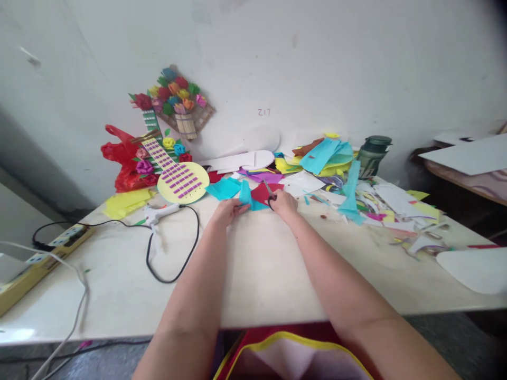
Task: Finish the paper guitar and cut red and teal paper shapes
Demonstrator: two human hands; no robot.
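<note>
My left hand [228, 211] is closed on a piece of blue crepe paper [245, 194], pinching its lower left edge. In my right hand [284, 205] is a pair of scissors [268, 189], fingers wrapped round the dark handles and the blades pointing up and away. The scissors are just right of the blue piece, over a red paper sheet [259, 193]. Another blue sheet [224, 188] lies flat to the left of the held one. Whether the blades are open or closed is too small to tell.
A glue gun [162, 211] with a looping black cord lies left, near a power strip [47, 264]. Behind stand a yellow paper guitar [184, 182], a flower basket craft [184, 105] and a red plastic bag [122, 158]. Paper scraps [388, 203] and a green bottle [372, 155] are right.
</note>
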